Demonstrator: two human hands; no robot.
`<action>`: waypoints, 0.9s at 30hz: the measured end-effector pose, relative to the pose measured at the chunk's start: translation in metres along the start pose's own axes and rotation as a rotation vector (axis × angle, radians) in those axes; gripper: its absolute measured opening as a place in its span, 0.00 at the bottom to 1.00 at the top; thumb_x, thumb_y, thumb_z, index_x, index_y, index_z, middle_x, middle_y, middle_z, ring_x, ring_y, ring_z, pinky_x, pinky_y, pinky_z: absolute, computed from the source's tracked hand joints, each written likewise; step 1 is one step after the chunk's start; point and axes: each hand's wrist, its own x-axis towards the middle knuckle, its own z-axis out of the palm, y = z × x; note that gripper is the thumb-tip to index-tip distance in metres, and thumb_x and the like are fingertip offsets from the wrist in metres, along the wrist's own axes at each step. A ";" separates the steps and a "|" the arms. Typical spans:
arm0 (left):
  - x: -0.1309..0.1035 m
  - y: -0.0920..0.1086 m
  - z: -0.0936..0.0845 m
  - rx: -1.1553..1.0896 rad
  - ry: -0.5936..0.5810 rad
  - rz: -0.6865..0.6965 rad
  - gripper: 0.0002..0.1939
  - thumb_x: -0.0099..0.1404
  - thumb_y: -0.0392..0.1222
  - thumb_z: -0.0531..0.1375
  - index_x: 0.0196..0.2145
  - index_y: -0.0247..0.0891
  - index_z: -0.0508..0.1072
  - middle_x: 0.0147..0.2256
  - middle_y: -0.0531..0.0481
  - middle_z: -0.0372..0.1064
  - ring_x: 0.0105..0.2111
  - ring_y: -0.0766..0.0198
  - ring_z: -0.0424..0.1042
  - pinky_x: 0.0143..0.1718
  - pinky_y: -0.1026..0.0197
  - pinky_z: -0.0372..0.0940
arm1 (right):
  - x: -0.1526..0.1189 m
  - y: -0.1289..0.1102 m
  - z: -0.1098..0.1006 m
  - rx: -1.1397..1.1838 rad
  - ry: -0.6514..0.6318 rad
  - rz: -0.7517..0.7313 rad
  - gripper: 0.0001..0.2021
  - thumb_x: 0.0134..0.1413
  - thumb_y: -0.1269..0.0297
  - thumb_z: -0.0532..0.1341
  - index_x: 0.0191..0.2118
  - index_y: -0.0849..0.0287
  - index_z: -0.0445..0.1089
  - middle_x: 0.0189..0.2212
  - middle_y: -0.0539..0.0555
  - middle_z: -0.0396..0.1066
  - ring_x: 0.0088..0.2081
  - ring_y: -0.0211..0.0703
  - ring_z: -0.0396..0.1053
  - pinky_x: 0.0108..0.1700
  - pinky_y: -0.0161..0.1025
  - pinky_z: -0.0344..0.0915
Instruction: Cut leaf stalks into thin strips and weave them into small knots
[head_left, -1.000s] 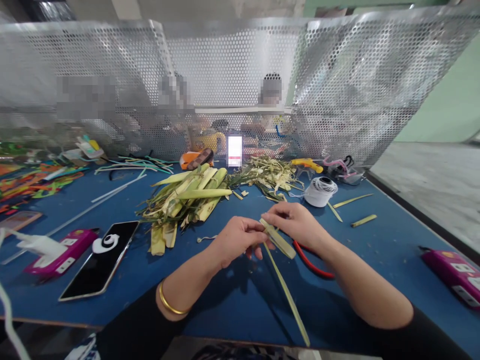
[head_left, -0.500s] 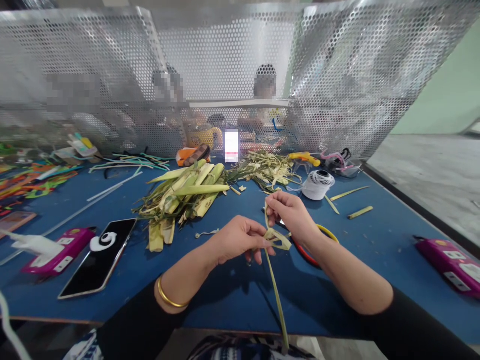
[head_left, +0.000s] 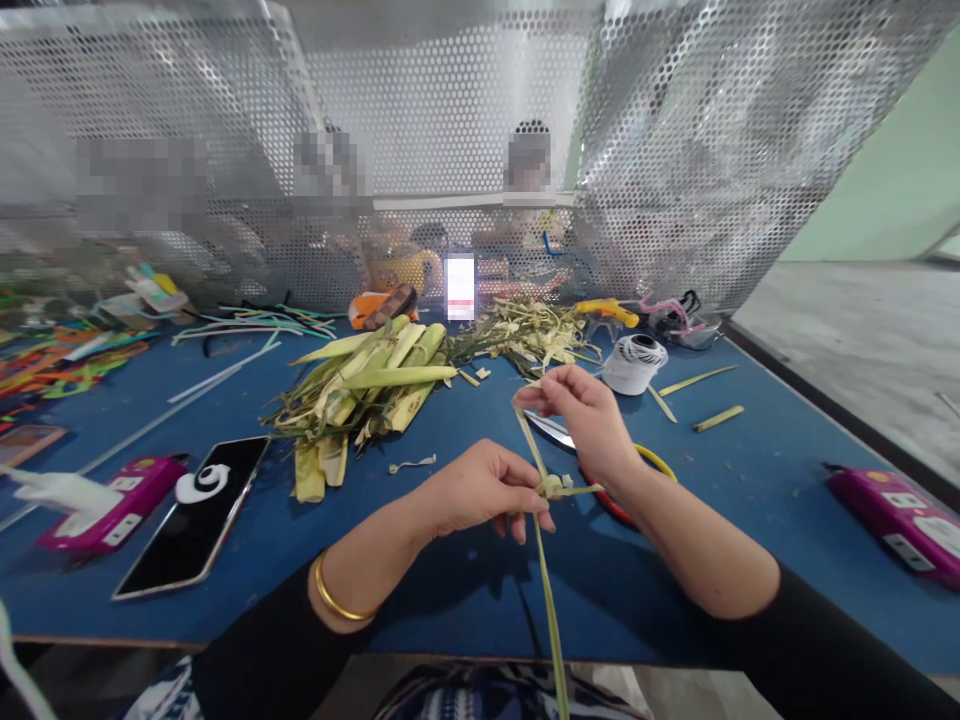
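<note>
Near the table's front middle, my left hand [head_left: 491,490] pinches a knotted part of a pale green leaf strip [head_left: 549,590] between thumb and fingers. The strip's long tail hangs down past the table's front edge. My right hand [head_left: 581,410] is closed on the strip's upper end, above and right of my left hand, and that piece runs taut down to the knot. A short end sticks out to the right of the knot. Scissors [head_left: 660,462] with red and yellow handles lie under my right hand, blades pointing left.
A pile of green husks [head_left: 382,385] lies left of centre, with shredded leaves [head_left: 536,335] behind. White twine [head_left: 634,366] stands at the right. A black phone [head_left: 195,520] and purple power strips [head_left: 896,520] flank my arms. A perforated metal screen [head_left: 450,110] rises behind.
My right hand has pulled its end up and left. The loop beside my left fingers has shrunk to a small knot. More of the scissor blades shows.
</note>
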 end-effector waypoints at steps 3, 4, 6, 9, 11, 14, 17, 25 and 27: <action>0.000 -0.001 -0.002 -0.037 0.028 0.002 0.07 0.54 0.41 0.63 0.26 0.35 0.79 0.22 0.48 0.73 0.19 0.69 0.68 0.19 0.70 0.61 | 0.005 -0.001 -0.004 0.043 0.123 -0.086 0.09 0.52 0.58 0.59 0.29 0.57 0.61 0.29 0.52 0.76 0.34 0.41 0.75 0.35 0.38 0.65; 0.000 -0.001 -0.003 -0.054 0.037 0.000 0.07 0.54 0.40 0.63 0.28 0.35 0.79 0.25 0.47 0.75 0.19 0.70 0.68 0.19 0.70 0.61 | 0.006 -0.001 -0.004 0.059 0.151 -0.103 0.09 0.52 0.58 0.60 0.29 0.57 0.60 0.29 0.52 0.76 0.33 0.41 0.75 0.35 0.38 0.65; 0.001 -0.001 -0.003 -0.086 0.050 -0.009 0.07 0.54 0.39 0.63 0.30 0.35 0.79 0.28 0.46 0.76 0.18 0.70 0.68 0.18 0.70 0.61 | 0.008 0.001 -0.005 0.086 0.176 -0.122 0.10 0.52 0.58 0.60 0.30 0.56 0.60 0.29 0.51 0.76 0.34 0.41 0.75 0.37 0.38 0.66; 0.002 0.000 -0.002 -0.112 0.082 -0.029 0.07 0.53 0.38 0.63 0.31 0.34 0.79 0.29 0.45 0.77 0.19 0.71 0.68 0.18 0.70 0.60 | 0.011 0.002 -0.007 0.112 0.079 -0.078 0.12 0.51 0.55 0.61 0.30 0.56 0.60 0.30 0.51 0.76 0.35 0.41 0.75 0.39 0.39 0.66; 0.002 0.002 -0.002 -0.129 0.133 -0.030 0.08 0.54 0.40 0.64 0.31 0.34 0.78 0.30 0.44 0.77 0.19 0.70 0.68 0.18 0.69 0.60 | 0.014 0.002 -0.011 0.083 -0.019 0.013 0.14 0.50 0.53 0.62 0.31 0.57 0.61 0.31 0.52 0.76 0.33 0.41 0.75 0.38 0.39 0.66; 0.003 0.003 -0.005 -0.177 0.257 -0.004 0.08 0.54 0.40 0.64 0.30 0.33 0.78 0.28 0.45 0.76 0.19 0.71 0.68 0.17 0.69 0.59 | 0.017 -0.003 -0.021 -0.067 -0.096 0.099 0.16 0.49 0.50 0.63 0.33 0.57 0.63 0.29 0.51 0.75 0.29 0.39 0.73 0.34 0.38 0.65; 0.003 0.004 -0.010 -0.241 0.353 0.025 0.09 0.53 0.42 0.65 0.30 0.33 0.77 0.29 0.45 0.76 0.19 0.71 0.67 0.17 0.69 0.58 | 0.016 -0.009 -0.029 -0.251 -0.226 0.053 0.16 0.53 0.48 0.60 0.33 0.57 0.65 0.28 0.52 0.74 0.30 0.39 0.71 0.35 0.38 0.64; 0.005 0.002 -0.013 -0.326 0.426 0.062 0.12 0.52 0.46 0.67 0.29 0.33 0.76 0.29 0.46 0.75 0.19 0.73 0.66 0.17 0.70 0.57 | 0.004 -0.015 -0.024 -0.650 -0.575 -0.122 0.14 0.56 0.57 0.56 0.25 0.59 0.67 0.21 0.48 0.66 0.25 0.36 0.59 0.30 0.35 0.54; 0.006 0.001 -0.012 -0.351 0.448 0.059 0.12 0.51 0.45 0.68 0.28 0.33 0.76 0.29 0.46 0.75 0.19 0.74 0.65 0.17 0.70 0.58 | 0.006 -0.014 -0.026 -0.653 -0.610 -0.116 0.14 0.55 0.58 0.56 0.23 0.59 0.65 0.20 0.47 0.64 0.24 0.35 0.57 0.29 0.35 0.52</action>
